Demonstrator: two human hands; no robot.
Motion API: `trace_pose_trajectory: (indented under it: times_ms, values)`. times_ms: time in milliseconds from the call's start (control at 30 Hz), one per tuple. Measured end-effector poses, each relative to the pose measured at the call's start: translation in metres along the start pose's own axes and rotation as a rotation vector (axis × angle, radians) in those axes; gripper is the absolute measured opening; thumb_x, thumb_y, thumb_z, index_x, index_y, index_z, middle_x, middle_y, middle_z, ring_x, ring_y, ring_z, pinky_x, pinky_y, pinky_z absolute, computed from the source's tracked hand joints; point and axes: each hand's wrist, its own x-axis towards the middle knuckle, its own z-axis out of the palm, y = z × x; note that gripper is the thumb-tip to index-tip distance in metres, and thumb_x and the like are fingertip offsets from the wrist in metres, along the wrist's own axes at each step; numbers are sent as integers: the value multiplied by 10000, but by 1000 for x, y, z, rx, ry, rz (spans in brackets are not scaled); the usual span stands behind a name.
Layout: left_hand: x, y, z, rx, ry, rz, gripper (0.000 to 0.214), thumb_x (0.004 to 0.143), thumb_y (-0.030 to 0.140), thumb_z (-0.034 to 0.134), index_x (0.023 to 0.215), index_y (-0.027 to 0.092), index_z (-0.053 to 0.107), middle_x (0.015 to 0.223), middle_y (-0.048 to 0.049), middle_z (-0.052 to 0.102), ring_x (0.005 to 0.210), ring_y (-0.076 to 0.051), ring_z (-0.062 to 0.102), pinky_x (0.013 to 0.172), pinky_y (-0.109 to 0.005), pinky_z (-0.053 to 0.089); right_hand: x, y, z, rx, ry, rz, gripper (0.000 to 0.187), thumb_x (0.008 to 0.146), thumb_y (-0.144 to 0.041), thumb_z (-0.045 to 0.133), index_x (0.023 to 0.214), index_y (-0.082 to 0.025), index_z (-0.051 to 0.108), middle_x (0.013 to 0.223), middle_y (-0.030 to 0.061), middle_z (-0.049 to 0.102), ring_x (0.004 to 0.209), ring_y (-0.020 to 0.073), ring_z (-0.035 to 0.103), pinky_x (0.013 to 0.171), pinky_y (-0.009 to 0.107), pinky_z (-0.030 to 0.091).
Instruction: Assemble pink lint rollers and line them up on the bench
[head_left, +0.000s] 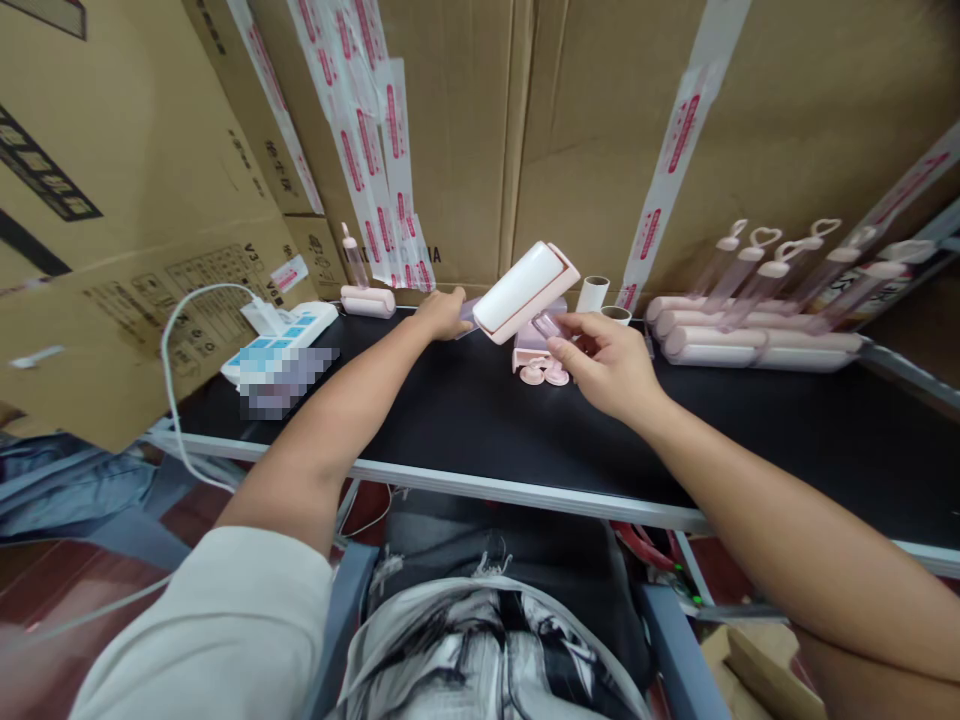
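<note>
My left hand (444, 312) is closed round the handle of a pink lint roller (521, 290), which it holds tilted above the black table (450, 410); the roller's white roll sits in a pink cover. My right hand (606, 360) is just to the right of the roller, fingers pinched on a small clear pink part (550, 325). Under the roller, more pink pieces (541, 368) lie on the table.
A row of finished pink lint rollers (757, 340) with heart-ended handles lies at the right. Two cardboard cores (594, 294) stand behind. A single roller (366, 298) and a white power strip (281, 335) with its cable lie at the left. Cardboard boxes (600, 130) wall in the back.
</note>
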Motion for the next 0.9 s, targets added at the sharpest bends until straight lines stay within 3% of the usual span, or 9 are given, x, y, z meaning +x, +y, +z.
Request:
trace_pose_trajectory:
  times_ms: [67, 133, 200, 267, 367, 500, 733, 900]
  values:
    - [-10, -2, -12, -104, 72, -79, 572, 836, 362, 844, 1323, 141, 644, 1326, -239, 758, 1232, -406, 702, 1104, -575, 526, 0, 0, 1, 16, -39, 8, 325, 965, -410, 731, 1170, -187, 849, 951, 76, 802, 704, 197, 652, 660, 349, 531]
    - [-23, -4, -26, -410, 155, -101, 514, 902, 424, 769, 1340, 186, 640, 1257, -167, 787, 1091, -313, 740, 981, -477, 589, 0, 0, 2, 17, -91, 15, 334, 974, -403, 722, 1193, -184, 848, 1048, 98, 834, 715, 196, 658, 675, 357, 536]
    - [-38, -3, -38, -760, 137, 11, 561, 922, 551, 741, 1357, 210, 644, 1228, -134, 794, 990, -256, 751, 864, -398, 603, -1, 0, 3, 3, -131, 22, 337, 982, -404, 719, 1198, -179, 844, 1129, 115, 848, 732, 200, 670, 694, 368, 537]
    - [-52, 2, -48, -927, 53, 167, 721, 825, 653, 844, 1356, 202, 661, 1220, -135, 799, 998, -249, 767, 860, -371, 605, -2, 1, 4, -24, -140, 25, 338, 985, -410, 721, 1193, -173, 843, 1125, 118, 850, 747, 208, 681, 714, 377, 535]
    - [-66, 12, -55, -950, -48, 304, 829, 716, 654, 963, 1327, 171, 682, 1181, -142, 811, 1093, -273, 785, 939, -365, 608, -3, 2, 4, -60, -131, 16, 348, 992, -425, 720, 1204, -179, 842, 1076, 109, 849, 749, 215, 686, 736, 390, 533]
    - [-68, 22, -54, -946, -76, 355, 839, 708, 639, 987, 1324, 166, 672, 1182, -145, 819, 1164, -287, 786, 986, -366, 605, -3, 2, 4, -69, -123, 6, 345, 988, -426, 721, 1207, -187, 841, 1056, 102, 849, 753, 220, 684, 739, 393, 532]
    - [-65, 30, -34, -917, -146, 418, 775, 729, 617, 987, 1267, 180, 641, 1226, -135, 805, 1101, -255, 788, 958, -355, 602, -3, 5, 4, -89, -131, 10, 392, 993, -444, 710, 1230, -167, 853, 1047, 116, 839, 721, 215, 658, 725, 390, 515]
    - [-58, 31, -20, -783, -165, 501, 818, 801, 666, 918, 1378, 152, 653, 1328, -172, 775, 1155, -284, 766, 983, -380, 594, -4, 6, 6, -76, -161, 51, 346, 983, -426, 701, 1138, -169, 872, 950, 103, 821, 727, 223, 670, 692, 378, 526]
